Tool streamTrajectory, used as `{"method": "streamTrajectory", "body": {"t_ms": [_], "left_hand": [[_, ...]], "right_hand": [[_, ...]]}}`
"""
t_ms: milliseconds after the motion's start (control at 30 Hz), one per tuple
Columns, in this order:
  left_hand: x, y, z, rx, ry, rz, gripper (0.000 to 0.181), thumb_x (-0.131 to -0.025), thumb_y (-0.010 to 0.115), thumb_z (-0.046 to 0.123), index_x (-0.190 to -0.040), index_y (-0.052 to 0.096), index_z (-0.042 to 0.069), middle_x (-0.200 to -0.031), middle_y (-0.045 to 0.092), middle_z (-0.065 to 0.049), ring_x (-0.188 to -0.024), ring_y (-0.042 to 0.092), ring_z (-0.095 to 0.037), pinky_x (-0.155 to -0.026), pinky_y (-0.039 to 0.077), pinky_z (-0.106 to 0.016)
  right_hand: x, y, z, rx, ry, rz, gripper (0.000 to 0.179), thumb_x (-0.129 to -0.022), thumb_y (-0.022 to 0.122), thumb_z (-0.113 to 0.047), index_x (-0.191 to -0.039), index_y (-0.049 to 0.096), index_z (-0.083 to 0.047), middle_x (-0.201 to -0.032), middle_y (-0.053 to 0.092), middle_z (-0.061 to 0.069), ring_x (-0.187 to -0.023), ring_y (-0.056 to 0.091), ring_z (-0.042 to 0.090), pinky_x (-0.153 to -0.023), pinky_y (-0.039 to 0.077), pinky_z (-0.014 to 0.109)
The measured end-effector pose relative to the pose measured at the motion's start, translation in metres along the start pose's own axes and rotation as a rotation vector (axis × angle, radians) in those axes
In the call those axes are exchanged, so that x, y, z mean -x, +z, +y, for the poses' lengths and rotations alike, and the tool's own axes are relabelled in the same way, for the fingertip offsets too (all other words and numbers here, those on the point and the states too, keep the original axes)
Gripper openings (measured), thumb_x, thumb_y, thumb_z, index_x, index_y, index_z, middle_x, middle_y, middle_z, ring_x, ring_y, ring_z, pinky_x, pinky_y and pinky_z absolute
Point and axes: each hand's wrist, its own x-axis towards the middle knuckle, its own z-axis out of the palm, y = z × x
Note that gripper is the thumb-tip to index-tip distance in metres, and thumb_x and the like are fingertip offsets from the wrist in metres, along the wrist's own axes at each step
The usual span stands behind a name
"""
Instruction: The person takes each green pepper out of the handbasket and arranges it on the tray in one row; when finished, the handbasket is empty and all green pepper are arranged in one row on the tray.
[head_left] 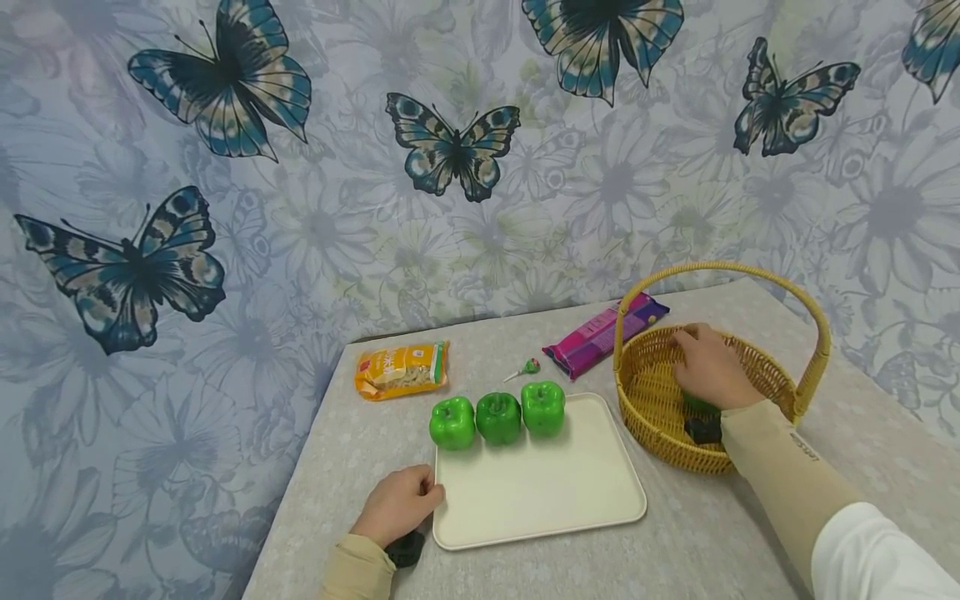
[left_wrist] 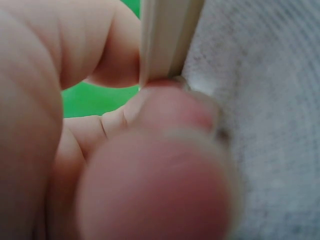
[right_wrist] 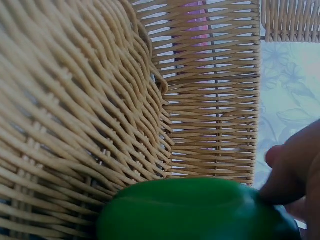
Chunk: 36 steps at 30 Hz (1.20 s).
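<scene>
My left hand (head_left: pixel 401 504) grips the left rim of a cream rectangular tray (head_left: pixel 540 496). In the left wrist view the tray's edge (left_wrist: pixel 167 40) sits between thumb and curled fingers. Along the tray's far side stand three green bell peppers: a light one (head_left: pixel 453 423), a darker one (head_left: pixel 498 418) and another light one (head_left: pixel 543 408). My right hand (head_left: pixel 708 367) reaches inside a woven basket (head_left: pixel 660 446) and holds a dark green bell pepper (right_wrist: pixel 195 207) there. From the head view that pepper is mostly hidden under the hand and wrist.
An orange snack bag (head_left: pixel 402 371) lies at the back left of the table. A lollipop (head_left: pixel 531 366) and a pink and purple packet (head_left: pixel 600 333) lie behind the tray. Over the basket arches a tall handle (head_left: pixel 720 267). A butterfly-patterned wall covering (head_left: pixel 322 275) stands behind the table.
</scene>
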Motion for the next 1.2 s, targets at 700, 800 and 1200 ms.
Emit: {"method": "streamTrajectory", "body": {"t_ms": [700,800,1200], "left_hand": [[-0.0007,0.0006,0.0000,-0.001,-0.014,0.003,0.019,-0.089,0.065,0.025,-0.073,0.057,0.019,-0.061,0.052,0.008,-0.053,0.047,-0.011,-0.050,0.035,-0.027],[-0.0006,0.0008,0.0004,0.000,-0.013,0.000,0.019,-0.089,0.064,0.025,-0.073,0.056,0.019,-0.061,0.051,0.007,-0.053,0.047,-0.011,-0.050,0.034,-0.027],[-0.0037,0.0007,-0.0010,-0.014,-0.036,-0.011,0.018,-0.089,0.064,0.026,-0.073,0.057,0.019,-0.062,0.052,0.007,-0.054,0.048,-0.012,-0.050,0.034,-0.028]], "right_hand": [[0.0006,-0.0023,-0.0006,0.044,0.068,-0.039,0.052,-0.103,0.059,-0.013,-0.146,0.043,0.011,-0.145,0.037,0.043,-0.124,0.048,0.060,-0.095,0.043,0.071],[0.0012,-0.0012,-0.0003,0.013,0.048,-0.016,0.055,-0.103,0.061,-0.015,-0.146,0.041,0.011,-0.145,0.036,0.043,-0.128,0.045,0.060,-0.098,0.042,0.069],[-0.0013,0.0032,-0.0086,0.055,-0.061,-0.083,0.057,-0.103,0.062,-0.033,-0.144,0.049,0.004,-0.138,0.052,0.035,-0.122,0.053,0.053,-0.095,0.042,0.069]]}}
